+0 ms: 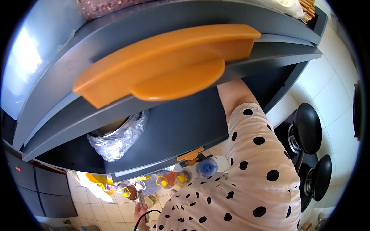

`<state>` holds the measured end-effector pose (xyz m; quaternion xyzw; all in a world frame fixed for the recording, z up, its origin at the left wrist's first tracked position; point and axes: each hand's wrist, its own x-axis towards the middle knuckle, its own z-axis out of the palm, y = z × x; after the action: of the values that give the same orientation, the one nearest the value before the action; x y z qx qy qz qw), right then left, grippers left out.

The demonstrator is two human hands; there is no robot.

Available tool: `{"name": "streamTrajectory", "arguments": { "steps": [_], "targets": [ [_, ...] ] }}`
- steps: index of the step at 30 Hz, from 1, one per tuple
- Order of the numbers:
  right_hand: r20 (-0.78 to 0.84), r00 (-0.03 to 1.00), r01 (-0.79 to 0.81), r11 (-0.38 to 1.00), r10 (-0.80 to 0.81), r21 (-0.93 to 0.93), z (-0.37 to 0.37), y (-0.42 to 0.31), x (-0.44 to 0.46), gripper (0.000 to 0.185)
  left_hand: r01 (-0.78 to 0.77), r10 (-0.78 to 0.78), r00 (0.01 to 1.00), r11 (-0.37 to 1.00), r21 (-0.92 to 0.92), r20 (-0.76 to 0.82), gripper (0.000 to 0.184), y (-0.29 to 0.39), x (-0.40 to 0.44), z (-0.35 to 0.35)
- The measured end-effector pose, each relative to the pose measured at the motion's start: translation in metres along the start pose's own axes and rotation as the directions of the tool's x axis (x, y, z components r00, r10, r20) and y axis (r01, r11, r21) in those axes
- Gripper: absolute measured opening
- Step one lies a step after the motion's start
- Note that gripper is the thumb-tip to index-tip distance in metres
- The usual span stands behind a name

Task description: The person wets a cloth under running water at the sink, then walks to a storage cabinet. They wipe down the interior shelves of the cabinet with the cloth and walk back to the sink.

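Note:
My right forearm in a polka-dot sleeve reaches into a dark grey shelf compartment [181, 127]. The right hand itself is hidden behind the front panel with the large orange handle [177, 57]. In the compartment, to the left of that arm, a round container [111, 127] sits in crumpled clear plastic [121, 142]. Low in the view, my left hand [140, 212] is closed round a slim grey object [142, 199] of a kind I cannot make out. A black cable [146, 214] curves beside it.
Bottles with yellow caps [162, 181] and a blue-tinted clear bottle [207, 167] stand on the tiled floor below. Two black pans [307, 128] are on the stove at right. A bag of reddish grains [111, 7] and wooden sticks [307, 8] lie on top of the unit.

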<state>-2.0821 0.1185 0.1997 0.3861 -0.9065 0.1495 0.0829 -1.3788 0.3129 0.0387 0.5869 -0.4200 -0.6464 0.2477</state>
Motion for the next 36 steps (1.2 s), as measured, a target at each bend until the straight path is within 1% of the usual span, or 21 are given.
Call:
{"name": "streamTrajectory", "arguments": {
  "steps": [5, 8, 11, 14, 16, 17, 18, 19, 20, 21, 22, 23, 24, 25, 27, 28, 30, 31, 34, 35, 36],
  "targets": [
    [0.054, 0.964, 0.260, 0.965, -0.262, 0.047, -0.003, -0.063, -0.023, 0.030, 0.105, -0.102, 0.992, 0.994, 0.038, -0.076, 0.046, -0.009, -0.003, 0.002],
    [0.088, 0.880, 0.453, 0.880, -0.467, 0.141, -0.011, -0.110, -0.060, 0.030, 0.098, -0.098, 0.995, 0.995, -0.003, -0.035, 0.044, -0.020, 0.006, 0.001],
    [0.100, 0.782, 0.582, 0.779, -0.615, 0.233, -0.020, -0.144, -0.086, 0.031, 0.068, -0.069, 0.997, 0.997, 0.041, 0.022, 0.043, -0.013, 0.008, 0.004],
    [0.103, 0.691, 0.679, 0.691, -0.715, 0.248, -0.016, -0.148, -0.077, 0.030, 0.030, -0.028, 0.996, 0.999, -0.024, 0.084, 0.042, 0.003, 0.005, 0.017],
    [0.081, 0.619, 0.748, 0.618, -0.781, 0.242, -0.003, -0.141, -0.058, 0.029, 0.001, 0.000, 0.998, 1.000, -0.009, 0.068, 0.042, 0.010, 0.004, 0.026],
    [0.108, 0.672, 0.701, 0.677, -0.732, 0.225, -0.018, -0.130, -0.063, 0.028, -0.010, 0.011, 0.998, 1.000, -0.003, 0.059, 0.042, 0.012, 0.001, 0.028],
    [0.112, 0.655, 0.735, 0.664, -0.747, 0.137, -0.016, -0.119, -0.055, 0.027, -0.005, 0.005, 0.999, 1.000, 0.000, 0.052, 0.043, 0.012, -0.001, 0.029],
    [0.053, 0.672, 0.723, 0.670, -0.739, 0.168, -0.005, -0.107, -0.045, 0.026, 0.001, -0.001, 0.999, 1.000, 0.003, 0.048, 0.043, 0.013, -0.002, 0.030],
    [0.041, 0.630, 0.773, 0.631, -0.776, 0.062, -0.002, -0.093, -0.037, 0.026, 0.006, -0.006, 0.999, 1.000, 0.005, 0.043, 0.044, 0.012, -0.004, 0.030],
    [-0.016, 0.651, 0.757, 0.648, -0.759, 0.084, 0.010, -0.076, -0.024, 0.028, 0.004, -0.004, 0.999, 1.000, 0.004, 0.054, 0.044, 0.010, -0.003, 0.028],
    [-0.036, 0.736, 0.673, 0.725, -0.676, 0.147, -0.003, -0.062, -0.032, 0.030, 0.004, -0.004, 0.998, 1.000, 0.002, 0.063, 0.045, 0.006, -0.001, 0.026],
    [0.072, 0.786, 0.605, 0.789, -0.614, 0.109, -0.007, -0.056, -0.026, 0.032, 0.005, -0.005, 0.997, 1.000, 0.000, 0.072, 0.045, 0.002, -0.002, 0.025],
    [0.035, 0.801, 0.591, 0.798, -0.598, 0.118, 0.004, -0.043, -0.018, 0.033, 0.011, -0.011, 0.998, 1.000, 0.002, 0.063, 0.045, 0.002, -0.006, 0.025],
    [-0.084, 0.815, 0.579, 0.812, -0.574, 0.069, 0.023, -0.029, -0.010, 0.034, 0.017, -0.018, 0.998, 1.000, 0.006, 0.055, 0.044, 0.004, -0.010, 0.025],
    [0.124, 0.851, 0.517, 0.855, -0.510, -0.040, -0.043, -0.017, -0.038, 0.034, 0.011, -0.011, 0.999, 1.000, 0.004, 0.037, 0.044, 0.004, -0.015, 0.024],
    [0.210, 0.871, 0.476, 0.869, -0.444, -0.133, -0.053, -0.012, -0.043, 0.034, 0.002, -0.002, 1.000, 1.000, -0.001, 0.028, 0.043, 0.001, -0.016, 0.024],
    [0.147, 0.978, 0.127, 0.980, -0.149, 0.150, -0.046, 0.006, -0.043, 0.031, 0.003, -0.003, 1.000, 1.000, -0.004, 0.022, 0.043, -0.002, -0.019, 0.019],
    [0.164, 0.969, 0.159, 0.976, -0.183, 0.151, -0.044, 0.017, -0.042, 0.030, 0.008, -0.008, 1.000, 1.000, -0.009, 0.025, 0.043, -0.002, -0.017, 0.017],
    [0.094, 0.951, 0.297, 0.955, -0.296, 0.002, -0.041, 0.034, -0.056, 0.029, 0.014, -0.013, 0.997, 1.000, -0.014, 0.072, 0.043, 0.000, -0.015, 0.012],
    [0.098, 0.975, 0.189, 0.977, -0.199, 0.098, -0.056, 0.027, -0.074, 0.026, 0.014, -0.013, 0.996, 1.000, -0.012, 0.093, 0.042, 0.003, -0.013, 0.011],
    [0.087, 0.968, 0.231, 0.971, -0.236, 0.058, -0.057, 0.029, -0.083, 0.026, 0.007, -0.006, 0.996, 1.000, -0.008, 0.087, 0.043, 0.007, -0.013, 0.010]
  ]
}}
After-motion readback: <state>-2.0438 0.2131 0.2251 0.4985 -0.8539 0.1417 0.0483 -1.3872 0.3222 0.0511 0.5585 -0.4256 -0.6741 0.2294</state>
